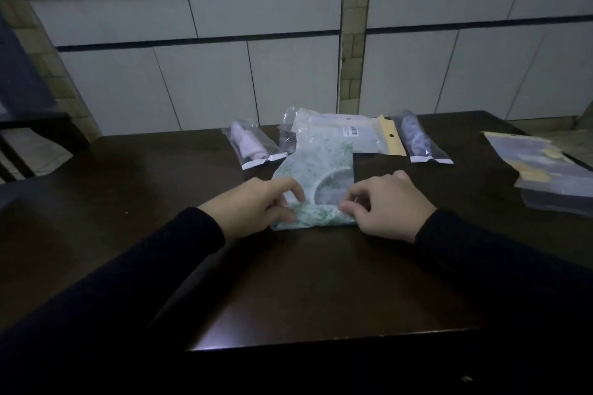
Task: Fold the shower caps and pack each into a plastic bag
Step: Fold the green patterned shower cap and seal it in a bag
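A white shower cap with a green leaf print [316, 167] lies flat in the middle of the dark table [128, 202], its near edge rolled or folded over. My left hand [256, 205] pinches the left end of that folded edge. My right hand [385, 205] pinches the right end. Behind it a pinkish cap sits packed in a clear plastic bag [252, 144], and a purple-patterned cap sits packed in another clear bag [418, 139] to the right.
A pile of empty clear bags with a yellow header strip [346, 131] lies behind the cap. More flat packets [545, 170] are stacked at the table's right edge. White cabinet doors [208, 83] stand behind the table. A dark chair [29, 141] is at far left.
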Demonstrator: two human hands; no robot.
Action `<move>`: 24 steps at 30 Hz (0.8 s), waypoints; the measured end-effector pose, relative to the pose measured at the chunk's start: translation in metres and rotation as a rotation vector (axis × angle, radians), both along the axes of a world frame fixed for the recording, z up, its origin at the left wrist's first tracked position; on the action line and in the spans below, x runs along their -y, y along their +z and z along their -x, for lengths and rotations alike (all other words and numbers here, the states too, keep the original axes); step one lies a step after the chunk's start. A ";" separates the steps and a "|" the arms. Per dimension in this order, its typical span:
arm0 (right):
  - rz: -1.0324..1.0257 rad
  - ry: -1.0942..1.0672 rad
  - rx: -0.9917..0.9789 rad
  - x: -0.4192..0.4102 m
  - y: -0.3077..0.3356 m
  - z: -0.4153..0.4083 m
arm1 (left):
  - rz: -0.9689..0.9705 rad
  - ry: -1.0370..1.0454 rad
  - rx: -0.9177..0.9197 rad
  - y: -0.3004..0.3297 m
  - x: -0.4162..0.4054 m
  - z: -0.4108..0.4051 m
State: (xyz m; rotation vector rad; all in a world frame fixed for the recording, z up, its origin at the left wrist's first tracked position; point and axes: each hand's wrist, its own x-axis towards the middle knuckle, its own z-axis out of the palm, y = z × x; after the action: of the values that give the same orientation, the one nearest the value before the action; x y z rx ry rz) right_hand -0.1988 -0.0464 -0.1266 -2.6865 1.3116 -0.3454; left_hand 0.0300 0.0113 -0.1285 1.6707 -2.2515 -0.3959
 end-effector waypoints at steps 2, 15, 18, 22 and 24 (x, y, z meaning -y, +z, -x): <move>0.095 -0.006 -0.026 -0.002 -0.002 -0.001 | 0.027 -0.042 0.011 -0.001 0.002 -0.001; 0.177 0.297 0.146 -0.001 -0.022 -0.002 | 0.353 -0.178 0.184 -0.010 0.004 -0.001; 0.119 0.306 0.091 -0.003 -0.012 0.000 | 0.337 -0.168 0.072 -0.017 0.006 -0.008; 0.084 0.276 0.006 -0.012 -0.008 0.003 | 0.342 -0.172 -0.048 -0.021 0.008 -0.013; 0.070 0.247 0.017 -0.014 -0.009 0.002 | 0.355 -0.177 -0.041 -0.020 0.006 -0.012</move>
State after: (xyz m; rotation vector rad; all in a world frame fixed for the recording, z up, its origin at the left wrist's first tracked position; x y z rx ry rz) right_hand -0.2013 -0.0325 -0.1351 -2.8534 0.9647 -0.3899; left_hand 0.0420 0.0050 -0.1489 1.2803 -2.2851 -0.0605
